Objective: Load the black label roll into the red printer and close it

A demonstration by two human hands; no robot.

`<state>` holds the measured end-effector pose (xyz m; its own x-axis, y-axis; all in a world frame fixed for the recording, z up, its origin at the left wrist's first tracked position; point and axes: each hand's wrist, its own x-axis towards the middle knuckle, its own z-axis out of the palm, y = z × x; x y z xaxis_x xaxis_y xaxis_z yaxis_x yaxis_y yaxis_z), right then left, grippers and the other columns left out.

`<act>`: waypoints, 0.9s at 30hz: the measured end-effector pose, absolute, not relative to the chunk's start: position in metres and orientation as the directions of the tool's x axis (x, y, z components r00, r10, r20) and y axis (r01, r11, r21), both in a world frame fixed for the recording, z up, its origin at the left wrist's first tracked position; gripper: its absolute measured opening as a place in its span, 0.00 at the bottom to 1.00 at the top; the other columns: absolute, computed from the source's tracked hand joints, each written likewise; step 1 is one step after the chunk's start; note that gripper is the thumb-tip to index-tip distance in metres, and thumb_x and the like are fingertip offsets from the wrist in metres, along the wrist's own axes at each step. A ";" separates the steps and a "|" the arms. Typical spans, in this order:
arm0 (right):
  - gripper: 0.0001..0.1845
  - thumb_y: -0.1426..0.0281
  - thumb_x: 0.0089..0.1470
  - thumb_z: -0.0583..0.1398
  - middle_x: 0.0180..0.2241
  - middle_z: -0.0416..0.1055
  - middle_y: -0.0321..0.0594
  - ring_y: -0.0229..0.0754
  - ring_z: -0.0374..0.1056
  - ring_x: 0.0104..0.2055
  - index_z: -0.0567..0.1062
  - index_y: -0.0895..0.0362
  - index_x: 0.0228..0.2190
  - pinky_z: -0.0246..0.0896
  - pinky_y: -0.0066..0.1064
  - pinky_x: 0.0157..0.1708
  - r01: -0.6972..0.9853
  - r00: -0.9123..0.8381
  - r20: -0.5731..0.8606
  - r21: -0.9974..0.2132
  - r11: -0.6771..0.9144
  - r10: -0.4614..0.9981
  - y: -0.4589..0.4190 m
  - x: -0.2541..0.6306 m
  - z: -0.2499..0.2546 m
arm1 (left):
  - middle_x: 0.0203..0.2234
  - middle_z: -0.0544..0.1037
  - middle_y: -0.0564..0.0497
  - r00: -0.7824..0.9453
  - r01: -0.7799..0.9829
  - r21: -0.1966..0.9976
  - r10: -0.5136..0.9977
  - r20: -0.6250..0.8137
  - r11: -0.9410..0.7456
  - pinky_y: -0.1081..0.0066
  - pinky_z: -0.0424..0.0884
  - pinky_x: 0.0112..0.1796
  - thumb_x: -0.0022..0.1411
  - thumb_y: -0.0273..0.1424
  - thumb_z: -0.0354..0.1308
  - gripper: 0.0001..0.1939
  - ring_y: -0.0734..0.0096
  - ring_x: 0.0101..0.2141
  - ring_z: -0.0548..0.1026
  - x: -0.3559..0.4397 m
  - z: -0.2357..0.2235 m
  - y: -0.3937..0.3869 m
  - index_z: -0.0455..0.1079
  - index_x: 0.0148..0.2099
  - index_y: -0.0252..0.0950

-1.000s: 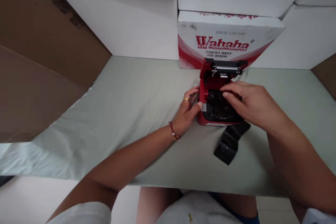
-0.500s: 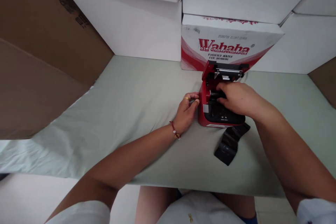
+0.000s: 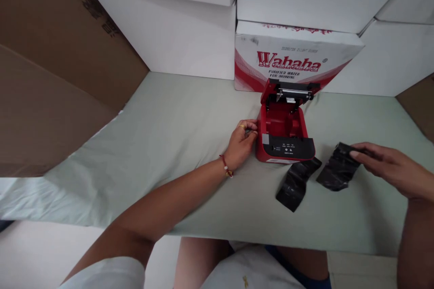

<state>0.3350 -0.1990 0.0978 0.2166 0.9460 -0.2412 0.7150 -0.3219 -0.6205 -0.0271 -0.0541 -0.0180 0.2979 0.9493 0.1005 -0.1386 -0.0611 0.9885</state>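
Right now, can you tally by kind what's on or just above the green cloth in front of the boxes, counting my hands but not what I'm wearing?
Red machine: 1
Black strips: 2 (lying strip, held strip)
Hands: 2 (left hand, right hand)
Total: 5

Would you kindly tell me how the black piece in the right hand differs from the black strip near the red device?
The black piece is held at its upper end by the right hand, while the black strip lies on the green cloth. The black piece looks broader and more bunched; the black strip is narrower, with a bend along it. Both are dark and somewhat shiny.
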 end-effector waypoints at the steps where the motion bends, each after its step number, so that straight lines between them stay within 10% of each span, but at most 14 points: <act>1: 0.27 0.36 0.56 0.66 0.33 0.84 0.45 0.53 0.79 0.31 0.81 0.46 0.33 0.76 0.42 0.29 0.755 0.214 -0.217 -0.583 -0.302 0.952 -0.200 0.339 0.087 | 0.57 0.78 0.42 0.296 -0.138 0.989 0.950 0.101 -0.062 0.58 0.76 0.60 0.68 0.29 0.60 0.03 0.61 0.57 0.78 -0.027 -0.018 -0.054 0.72 0.44 0.38; 8: 0.24 0.50 0.69 0.59 0.56 0.83 0.52 0.61 0.82 0.52 0.84 0.50 0.53 0.79 0.53 0.49 0.941 0.204 0.209 -0.310 -0.133 0.956 -0.211 0.285 0.052 | 0.58 0.79 0.42 0.312 -0.134 0.989 0.945 0.093 -0.053 0.59 0.76 0.60 0.67 0.29 0.60 0.03 0.62 0.58 0.78 -0.030 -0.017 -0.053 0.72 0.44 0.38; 15: 0.22 0.60 0.69 0.58 0.48 0.86 0.49 0.58 0.84 0.43 0.84 0.51 0.56 0.79 0.46 0.36 0.976 0.089 -0.033 -0.194 -0.093 0.996 -0.199 0.237 0.042 | 0.58 0.78 0.41 0.310 -0.131 0.990 0.946 0.094 -0.055 0.56 0.76 0.60 0.67 0.29 0.61 0.03 0.60 0.59 0.78 -0.030 -0.017 -0.053 0.72 0.43 0.38; 21: 0.18 0.53 0.67 0.66 0.47 0.88 0.38 0.52 0.86 0.40 0.87 0.39 0.55 0.83 0.38 0.36 0.769 -0.198 -0.119 -0.634 0.079 0.973 -0.223 0.271 0.115 | 0.58 0.77 0.41 0.317 -0.092 0.992 0.941 0.116 -0.091 0.55 0.77 0.60 0.69 0.29 0.59 0.03 0.61 0.57 0.78 -0.028 -0.020 -0.053 0.71 0.45 0.39; 27: 0.20 0.52 0.67 0.67 0.36 0.85 0.37 0.47 0.78 0.30 0.85 0.42 0.57 0.74 0.37 0.27 0.795 -0.154 0.038 -0.589 0.146 0.987 -0.163 0.241 0.152 | 0.60 0.75 0.39 0.124 0.155 0.853 0.867 0.483 -0.498 0.50 0.76 0.64 0.76 0.36 0.59 0.12 0.57 0.63 0.76 -0.031 -0.013 -0.073 0.69 0.58 0.41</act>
